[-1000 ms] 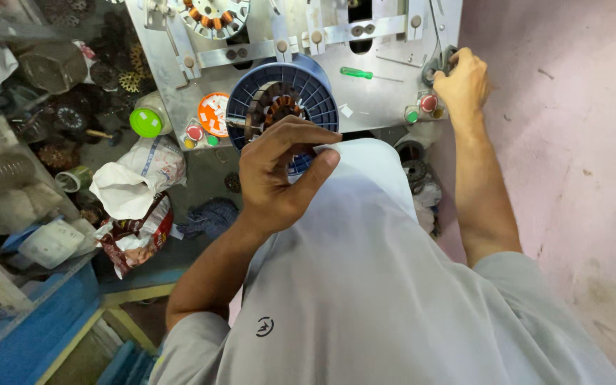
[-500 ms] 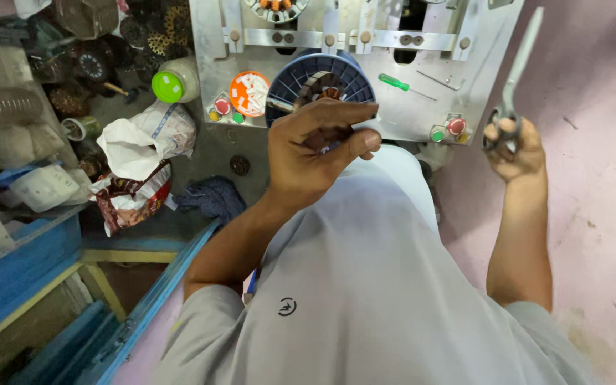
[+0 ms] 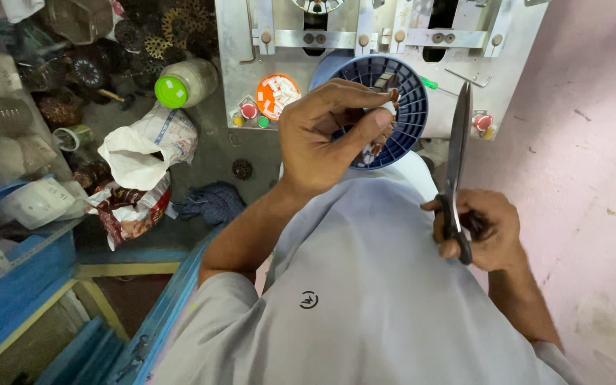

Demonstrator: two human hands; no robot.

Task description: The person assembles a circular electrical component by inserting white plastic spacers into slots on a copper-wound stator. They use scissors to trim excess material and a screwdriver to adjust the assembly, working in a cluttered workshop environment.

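Observation:
My left hand (image 3: 322, 135) is raised over a round blue plastic basket (image 3: 411, 107) and pinches a small white and copper-coloured piece at a wound coil part (image 3: 379, 146) inside it. The fingers hide most of that part. My right hand (image 3: 486, 232) sits lower right, near my grey shirt, and grips the dark handles of a pair of scissors (image 3: 458, 135). The blades are closed and point up, just to the right of the basket.
A grey metal machine panel (image 3: 365, 39) with knobs and red buttons stands behind the basket. An orange dish of white bits (image 3: 277, 95), a green-lidded jar (image 3: 183, 84), a white bag (image 3: 147, 142), a blue rag (image 3: 212, 203) and metal parts lie left. A pink surface (image 3: 593, 142) is on the right.
My right hand left the machine's right side holding the scissors and dropped down toward my body. My left hand stayed at the blue basket, its fingers now pinching.

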